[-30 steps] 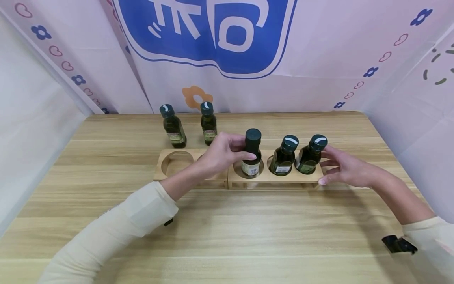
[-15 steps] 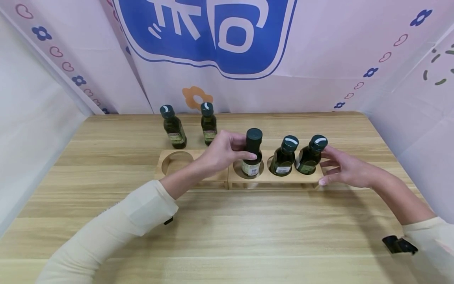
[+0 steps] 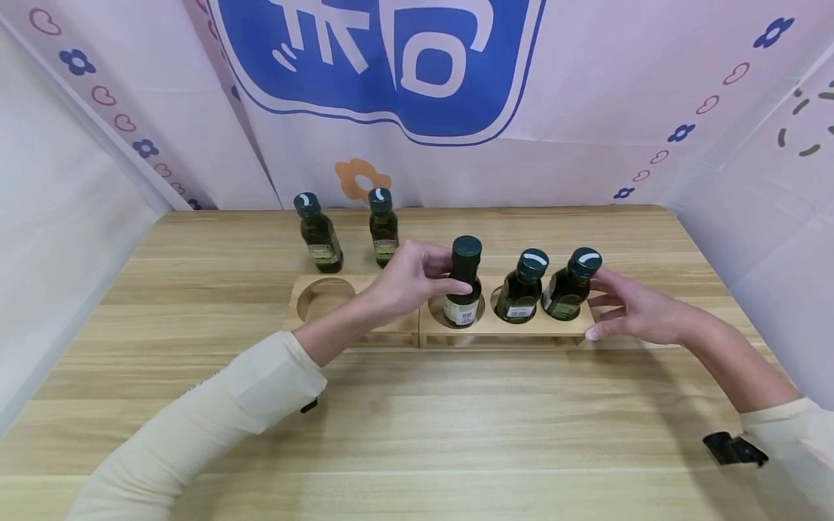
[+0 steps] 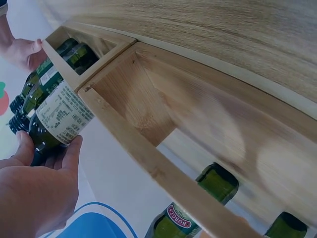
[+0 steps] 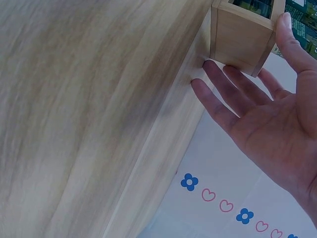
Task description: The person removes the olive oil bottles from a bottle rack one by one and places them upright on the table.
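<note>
My left hand (image 3: 413, 278) grips the neck of a dark green glass bottle (image 3: 461, 311) with a black cap and a white label. Nearly upright, its lower part sits in the left hole of the right wooden rack (image 3: 485, 334). Two more capped bottles, one in the middle hole (image 3: 519, 295) and another in the right hole (image 3: 564, 295), stand beside it. At the rack's right end my right hand (image 3: 641, 310) rests its thumb on the corner, fingers extended. In the right wrist view that hand (image 5: 277, 119) holds nothing.
A second wooden rack (image 3: 291, 307) adjoins on the left, with a bare round hole; my left arm covers part of it. Behind it stand two green bottles, one at left (image 3: 321, 239) and another at right (image 3: 383, 228). A printed cloth (image 3: 554, 166) hangs behind the table (image 3: 489, 434).
Hardly anything differs. The bottle in my left hand has shifted very slightly; my right hand stays at the rack's end.
</note>
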`<action>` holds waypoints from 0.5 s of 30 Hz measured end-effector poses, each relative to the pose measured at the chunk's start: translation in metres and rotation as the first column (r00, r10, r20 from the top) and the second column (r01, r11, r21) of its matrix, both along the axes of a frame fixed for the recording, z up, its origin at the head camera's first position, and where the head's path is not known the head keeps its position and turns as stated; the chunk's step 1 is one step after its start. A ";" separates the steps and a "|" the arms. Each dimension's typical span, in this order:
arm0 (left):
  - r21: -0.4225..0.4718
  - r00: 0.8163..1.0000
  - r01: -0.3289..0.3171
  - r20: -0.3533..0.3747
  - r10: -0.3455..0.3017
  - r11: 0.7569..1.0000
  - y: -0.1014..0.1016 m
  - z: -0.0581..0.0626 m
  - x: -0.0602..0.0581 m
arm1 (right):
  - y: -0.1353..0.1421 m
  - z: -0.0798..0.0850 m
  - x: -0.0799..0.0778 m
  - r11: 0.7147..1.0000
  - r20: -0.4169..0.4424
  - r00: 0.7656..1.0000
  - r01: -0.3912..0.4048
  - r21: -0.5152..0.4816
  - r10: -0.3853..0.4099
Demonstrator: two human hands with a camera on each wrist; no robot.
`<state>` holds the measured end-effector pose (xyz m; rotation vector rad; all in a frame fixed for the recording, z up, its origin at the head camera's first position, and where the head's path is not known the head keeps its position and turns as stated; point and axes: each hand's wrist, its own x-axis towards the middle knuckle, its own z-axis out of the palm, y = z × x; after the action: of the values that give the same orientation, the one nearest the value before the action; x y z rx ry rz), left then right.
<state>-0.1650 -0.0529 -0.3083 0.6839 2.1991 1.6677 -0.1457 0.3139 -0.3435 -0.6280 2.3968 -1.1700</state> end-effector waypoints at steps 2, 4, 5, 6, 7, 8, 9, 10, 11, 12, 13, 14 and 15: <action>-0.002 1.000 0.002 0.000 -0.002 1.000 0.000 0.000 0.000 | 0.000 0.000 0.000 1.000 -0.001 1.000 -0.002 -0.001 0.002; -0.004 1.000 0.004 -0.002 -0.004 1.000 0.000 0.000 -0.001 | 0.000 0.001 0.000 1.000 0.002 1.000 0.000 -0.001 0.000; -0.006 1.000 0.005 -0.002 -0.005 1.000 0.000 0.000 -0.001 | 0.000 0.001 0.001 1.000 0.003 1.000 0.002 -0.001 -0.002; -0.005 1.000 0.006 -0.001 -0.006 1.000 0.000 0.001 -0.001 | 0.001 0.001 0.001 1.000 0.004 1.000 0.002 -0.001 -0.002; -0.004 1.000 0.008 0.000 -0.008 1.000 0.000 0.001 -0.001 | 0.001 0.001 0.001 1.000 0.005 1.000 0.003 -0.001 -0.003; -0.003 1.000 0.009 0.001 -0.009 1.000 0.001 0.002 -0.001 | 0.001 0.001 0.001 1.000 0.003 1.000 -0.001 -0.002 0.001; -0.002 1.000 0.009 0.003 -0.009 1.000 0.001 0.003 -0.001 | 0.001 0.001 0.001 1.000 0.002 1.000 -0.003 -0.003 0.003; -0.001 1.000 0.008 0.006 -0.008 1.000 0.001 0.004 -0.002 | 0.001 0.001 0.000 1.000 0.000 1.000 -0.006 -0.004 0.006; 0.000 1.000 0.006 0.007 -0.006 1.000 0.001 0.005 -0.002 | 0.001 0.001 0.000 1.000 -0.003 1.000 -0.009 -0.004 0.009; 0.003 1.000 0.005 0.009 -0.005 1.000 0.001 0.006 -0.002 | 0.001 0.001 0.000 1.000 -0.004 1.000 -0.009 -0.004 0.009; 0.004 1.000 0.002 0.009 -0.002 1.000 0.001 0.007 -0.002 | 0.001 0.001 0.000 1.000 -0.005 1.000 -0.010 -0.003 0.010; 0.004 1.000 -0.001 0.006 0.001 1.000 0.001 0.007 -0.002 | 0.001 0.001 0.000 1.000 -0.006 1.000 -0.010 -0.003 0.010; 0.007 1.000 -0.003 0.006 0.003 1.000 0.002 0.008 -0.002 | 0.001 0.001 0.000 1.000 -0.005 1.000 -0.006 -0.003 0.006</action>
<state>-0.1670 -0.0513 -0.3003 0.6772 2.1922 1.6774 -0.1454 0.3150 -0.3428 -0.6392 2.3965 -1.1707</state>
